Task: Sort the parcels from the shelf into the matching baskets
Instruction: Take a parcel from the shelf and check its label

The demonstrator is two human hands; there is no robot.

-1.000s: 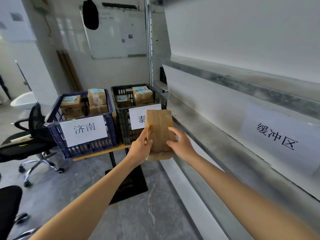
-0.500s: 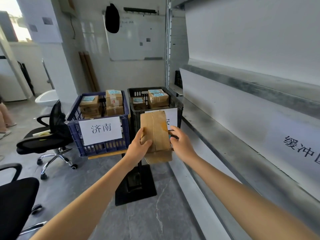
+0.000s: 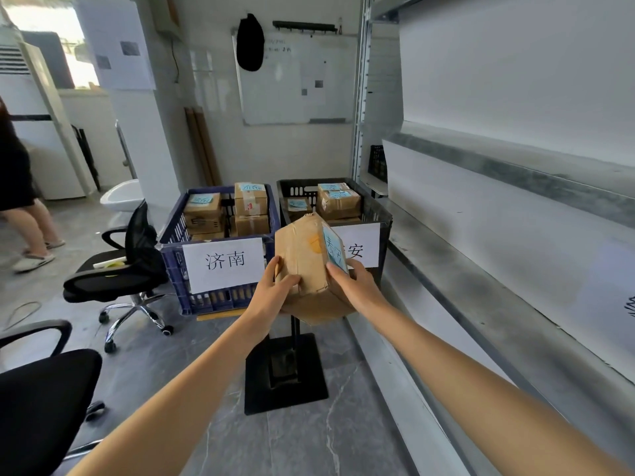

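Head view: the parcel [image 3: 302, 259] hides the left part of the black basket's [image 3: 300, 191] white sign, so only 安 can be read. The writing on the parcel's blue label [image 3: 334, 250] is hard to make out. The left hand [image 3: 271, 293] and right hand [image 3: 354, 290] both have fingers clamped on the parcel, which is held in the air before the baskets. The blue basket [image 3: 220, 300], signed 济南, sits left on the counter [image 3: 220, 317], and the shelf [image 3: 464, 255] runs along the right. Since half a second ago the parcel has turned, exposing its label.

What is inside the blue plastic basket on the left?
The blue plastic basket holds several brown cardboard parcels with light blue labels. Its wall and white paper sign cover whatever lies lower.
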